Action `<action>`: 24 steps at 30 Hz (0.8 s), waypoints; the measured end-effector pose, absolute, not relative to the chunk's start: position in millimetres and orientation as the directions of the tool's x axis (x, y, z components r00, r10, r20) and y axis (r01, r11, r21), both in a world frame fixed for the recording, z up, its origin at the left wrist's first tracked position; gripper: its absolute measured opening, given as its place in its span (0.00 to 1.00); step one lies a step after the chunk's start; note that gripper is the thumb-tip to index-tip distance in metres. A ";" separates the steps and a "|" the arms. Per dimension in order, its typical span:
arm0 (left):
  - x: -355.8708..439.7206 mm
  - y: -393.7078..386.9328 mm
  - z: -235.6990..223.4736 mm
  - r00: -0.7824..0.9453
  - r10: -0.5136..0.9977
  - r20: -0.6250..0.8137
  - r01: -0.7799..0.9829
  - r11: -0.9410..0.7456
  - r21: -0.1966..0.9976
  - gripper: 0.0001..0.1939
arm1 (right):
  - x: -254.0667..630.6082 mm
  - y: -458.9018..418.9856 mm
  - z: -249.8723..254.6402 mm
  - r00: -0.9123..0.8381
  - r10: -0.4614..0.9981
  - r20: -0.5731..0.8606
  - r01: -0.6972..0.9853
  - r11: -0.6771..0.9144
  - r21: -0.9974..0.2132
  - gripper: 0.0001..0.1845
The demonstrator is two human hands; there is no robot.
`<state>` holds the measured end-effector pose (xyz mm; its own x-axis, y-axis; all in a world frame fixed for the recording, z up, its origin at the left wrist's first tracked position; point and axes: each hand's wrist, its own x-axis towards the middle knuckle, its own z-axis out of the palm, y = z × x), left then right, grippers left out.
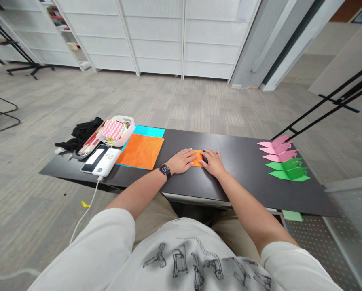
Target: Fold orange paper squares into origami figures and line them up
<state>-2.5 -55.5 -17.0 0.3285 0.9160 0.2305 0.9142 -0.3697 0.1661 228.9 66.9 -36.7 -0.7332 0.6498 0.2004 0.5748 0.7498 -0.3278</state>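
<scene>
A small folded piece of orange paper (197, 158) lies on the black table between my hands. My left hand (182, 160) rests flat over its left part, fingers stretched out and pointing right. On the paper's right edge sits my right hand (214, 162), its fingers extended and its thumb tip at the paper. A dark patch shows between that thumb and forefinger; whether it is a small black object or shaded tabletop I cannot make out. Left of my hands is a larger orange sheet (142, 151), lying on a blue sheet (150, 131).
Pink folded paper shapes (279, 149) and green ones (288, 169) stand in a row at right. At left are a white basket (130, 131) with a pink zigzag-patterned item, black cloth (85, 131), and a white device (108, 161) whose cable hangs off the table (244, 186).
</scene>
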 end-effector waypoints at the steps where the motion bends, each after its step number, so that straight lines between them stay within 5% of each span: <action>1: -4.2 -56.6 -16.9 0.322 0.921 0.218 0.920 -0.359 0.158 0.27 | 228.4 67.6 -36.2 -0.734 0.651 0.193 0.578 0.748 -0.326 0.25; 10: -34.5 -79.2 -9.8 0.252 0.964 0.089 0.947 -0.264 0.184 0.34 | 228.1 67.6 -36.7 -0.730 0.658 0.184 0.582 0.741 -0.334 0.26; 16: -43.7 -56.2 -1.6 0.027 0.986 0.165 0.952 -0.076 0.298 0.34 | 227.7 67.6 -38.1 -0.721 0.661 0.209 0.576 0.739 -0.349 0.26; 24: -28.3 -1.6 0.8 -0.131 0.959 0.250 0.935 0.036 0.354 0.13 | 227.5 67.1 -37.9 -0.690 0.680 0.248 0.587 0.726 -0.358 0.25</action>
